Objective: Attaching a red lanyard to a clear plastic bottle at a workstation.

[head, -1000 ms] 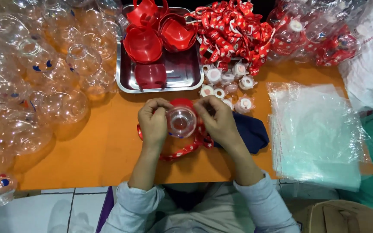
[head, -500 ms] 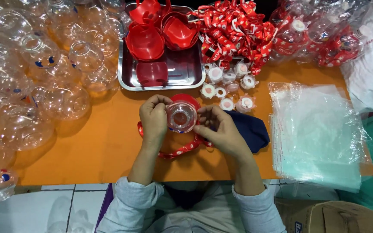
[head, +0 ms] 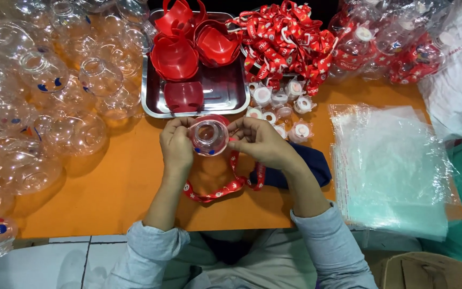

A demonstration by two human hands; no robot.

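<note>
Both hands hold a small clear round plastic bottle with a red part behind it, just in front of the steel tray. My left hand grips its left side, and my right hand pinches its right side with the fingertips. A red patterned lanyard strap hangs from the bottle and loops on the orange table between my forearms.
A steel tray holds red plastic cups and bases. Several clear bottles pile at the left. Red lanyards heap at the back, white caps beside them. Clear plastic bags are stacked at the right; a dark blue cloth lies under my right forearm.
The bottle has been raised slightly toward the tray and turned in my hands. My right fingers have shifted along its right side, and the strap loop trails below.
</note>
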